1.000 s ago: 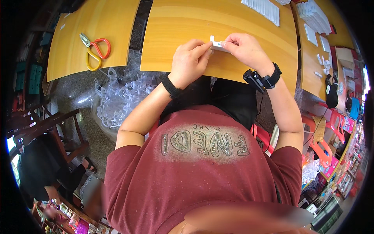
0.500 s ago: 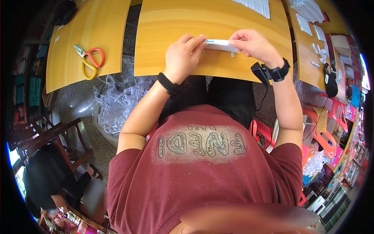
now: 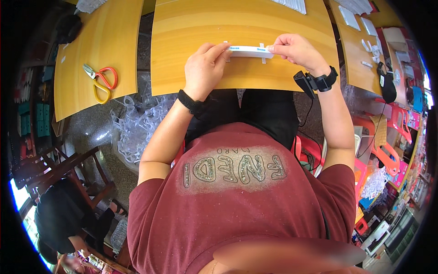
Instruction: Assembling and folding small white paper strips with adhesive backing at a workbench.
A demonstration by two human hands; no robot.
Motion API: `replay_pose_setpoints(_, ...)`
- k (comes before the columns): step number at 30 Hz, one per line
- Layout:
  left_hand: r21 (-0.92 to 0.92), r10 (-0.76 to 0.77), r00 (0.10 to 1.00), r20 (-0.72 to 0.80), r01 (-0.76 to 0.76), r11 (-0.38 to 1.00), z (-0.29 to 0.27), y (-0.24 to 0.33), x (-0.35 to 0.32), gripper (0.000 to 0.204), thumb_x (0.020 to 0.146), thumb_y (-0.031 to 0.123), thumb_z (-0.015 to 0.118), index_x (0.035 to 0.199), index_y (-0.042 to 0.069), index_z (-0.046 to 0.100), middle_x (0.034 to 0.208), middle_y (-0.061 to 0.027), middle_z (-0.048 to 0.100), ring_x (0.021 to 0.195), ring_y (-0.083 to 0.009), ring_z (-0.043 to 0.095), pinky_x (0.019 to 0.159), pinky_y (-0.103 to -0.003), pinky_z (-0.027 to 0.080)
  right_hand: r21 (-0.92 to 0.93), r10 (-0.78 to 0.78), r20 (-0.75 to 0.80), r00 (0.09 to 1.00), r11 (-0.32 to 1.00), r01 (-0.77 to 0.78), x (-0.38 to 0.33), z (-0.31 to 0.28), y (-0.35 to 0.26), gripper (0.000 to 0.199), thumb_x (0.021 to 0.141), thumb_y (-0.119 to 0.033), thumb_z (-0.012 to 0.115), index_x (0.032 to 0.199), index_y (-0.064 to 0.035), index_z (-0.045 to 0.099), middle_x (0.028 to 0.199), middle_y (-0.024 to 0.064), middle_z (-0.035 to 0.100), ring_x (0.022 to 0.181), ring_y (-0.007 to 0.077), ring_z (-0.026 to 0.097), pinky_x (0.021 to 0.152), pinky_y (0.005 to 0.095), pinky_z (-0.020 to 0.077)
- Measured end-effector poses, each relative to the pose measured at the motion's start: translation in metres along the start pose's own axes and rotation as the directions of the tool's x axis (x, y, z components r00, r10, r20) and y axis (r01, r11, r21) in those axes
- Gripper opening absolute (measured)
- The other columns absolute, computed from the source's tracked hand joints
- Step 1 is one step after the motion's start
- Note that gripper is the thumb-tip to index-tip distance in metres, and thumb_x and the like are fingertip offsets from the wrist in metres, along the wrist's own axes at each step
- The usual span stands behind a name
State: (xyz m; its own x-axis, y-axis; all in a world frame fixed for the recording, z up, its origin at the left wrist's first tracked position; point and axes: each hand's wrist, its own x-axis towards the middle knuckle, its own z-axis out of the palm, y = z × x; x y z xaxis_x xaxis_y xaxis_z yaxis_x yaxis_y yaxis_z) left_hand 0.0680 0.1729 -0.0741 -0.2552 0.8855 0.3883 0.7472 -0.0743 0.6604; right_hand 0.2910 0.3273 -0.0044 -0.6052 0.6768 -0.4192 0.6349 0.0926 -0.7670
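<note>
A narrow white strip [image 3: 248, 51] with small blue print lies level just over the wooden table, or on it; I cannot tell which. My left hand [image 3: 205, 68] pinches its left end between thumb and fingers. The right end is held by my right hand [image 3: 297, 51], fingertips closed on the corner. Two short white tabs show near the strip: one tab [image 3: 263, 60] crosses it close to the right end, and the other stands beside my left fingertips, partly hidden by them.
Shears [image 3: 101, 81] with red and yellow handles lie on the left table [image 3: 105, 34]. Stacked white pieces [image 3: 294, 4] sit at the far edge of my table [image 3: 191, 27]. Below on the left is a heap of clear plastic scraps [image 3: 137, 125]. More white pieces lie on the right table [image 3: 351, 45].
My left hand has shifted a little left, and more of the strip and both white tabs now show. The right hand stays nearly in place, its fingertips at the strip's end.
</note>
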Motion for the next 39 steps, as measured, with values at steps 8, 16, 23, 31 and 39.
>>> replay_pose_setpoints(8,-0.056,-0.067,0.995,0.074,0.071,0.996,-0.011,0.004,0.009,0.033,0.087,0.03,0.073,0.116,0.013,0.072,0.097,-0.0092,0.068,0.08,-0.0263,0.066,0.069,-0.034,0.053,-0.116,-0.159,-0.036,0.987,0.981,0.154,0.005,-0.007,0.02,0.031,0.083,-0.035,0.078,0.086,-0.0064,0.066,0.072,-0.0003,0.059,0.064,0.0094,0.052,0.058,0.0244,0.0421)
replay_pose_setpoints(16,0.13,0.268,0.879,0.394,-0.341,0.931,-0.001,-0.002,0.049,0.024,0.08,0.025,0.072,0.096,0.007,0.072,0.097,-0.0119,0.069,0.089,-0.034,0.062,0.081,-0.045,0.05,-0.55,-0.564,-0.003,0.826,0.691,0.47,0.015,0.03,0.02,0.035,0.078,-0.025,0.078,0.102,-0.0028,0.065,0.088,0.0107,0.063,0.084,0.0267,0.063,0.075,0.0362,0.05)
replay_pose_setpoints(23,0.246,0.119,0.788,0.604,-0.326,0.913,0.0,0.001,0.085,0.02,0.082,0.022,0.071,0.093,0.005,0.071,0.089,-0.0146,0.067,0.09,-0.0369,0.061,0.081,-0.045,0.049,-0.598,-0.506,-0.005,0.863,0.693,0.403,0.031,0.023,0.004,0.021,0.084,-0.018,0.069,0.096,-0.0019,0.064,0.091,0.016,0.064,0.09,0.0359,0.062,0.079,0.043,0.0499)
replay_pose_setpoints(31,0.338,0.163,0.869,0.467,-0.345,0.876,-0.004,-0.023,0.107,0.061,0.077,0.036,0.078,0.128,0.008,0.06,0.129,-0.016,0.057,0.12,-0.037,0.055,0.099,-0.045,0.047,-0.752,-0.633,-0.033,0.773,0.525,0.398,0.045,-0.008,0.026,0.05,0.084,-0.019,0.074,0.129,-0.006,0.057,0.129,0.0124,0.057,0.117,0.0329,0.056,0.097,0.0382,0.0491)
replay_pose_setpoints(39,0.062,0.331,0.846,0.418,-0.39,0.919,0.019,-0.043,0.129,0.056,0.081,0.036,0.076,0.128,0.009,0.062,0.126,-0.0173,0.06,0.117,-0.036,0.057,0.1,-0.042,0.047,-0.634,-0.535,-0.127,0.835,0.692,0.346,0.071,0.008,0.02,0.059,0.085,-0.034,0.074,0.133,-0.0054,0.057,0.125,0.0158,0.057,0.11,0.0316,0.06,0.094,0.0371,0.0503)
